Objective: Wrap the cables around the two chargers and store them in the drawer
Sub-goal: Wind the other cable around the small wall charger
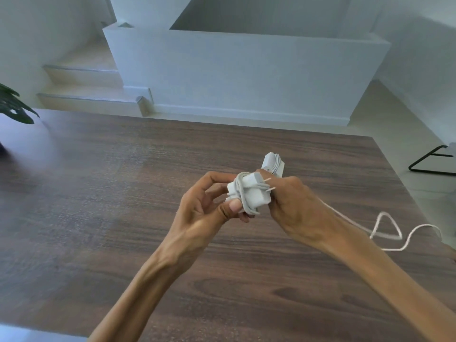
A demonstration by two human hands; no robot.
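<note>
Wood table (98, 206): both hands grip charger (249, 193); second charger (272, 162) behind, loose cable (385, 225) right.

The worktop (123, 218) was dark brown with a streaked wood grain. Both chargers (249, 193) and their cable (385, 228) were white. At the worktop's far left edge, plant leaves (12, 104) were dark green.
</note>
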